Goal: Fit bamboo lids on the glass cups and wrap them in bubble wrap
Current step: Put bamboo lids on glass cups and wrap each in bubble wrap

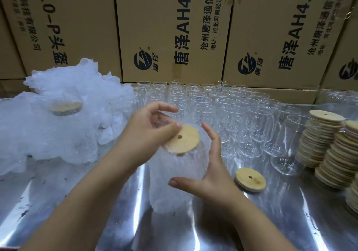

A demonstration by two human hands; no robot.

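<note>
A glass cup wrapped in bubble wrap [180, 173] stands at the middle of the steel table, with a round bamboo lid [184, 139] tilted on its top. My left hand [149, 128] curls over the top left of the cup and pinches a fold of the wrap beside the lid. My right hand [205, 171] lies with straight fingers against the cup's right side, thumb across the front. A loose bamboo lid [250, 179] lies on the table to the right.
Several bare glass cups [222, 111] stand in rows behind. Stacks of bamboo lids [325, 150] rise at the right. A heap of bubble wrap [58, 119] with a wrapped, lidded cup [65, 108] fills the left. Cardboard boxes [174, 28] wall the back.
</note>
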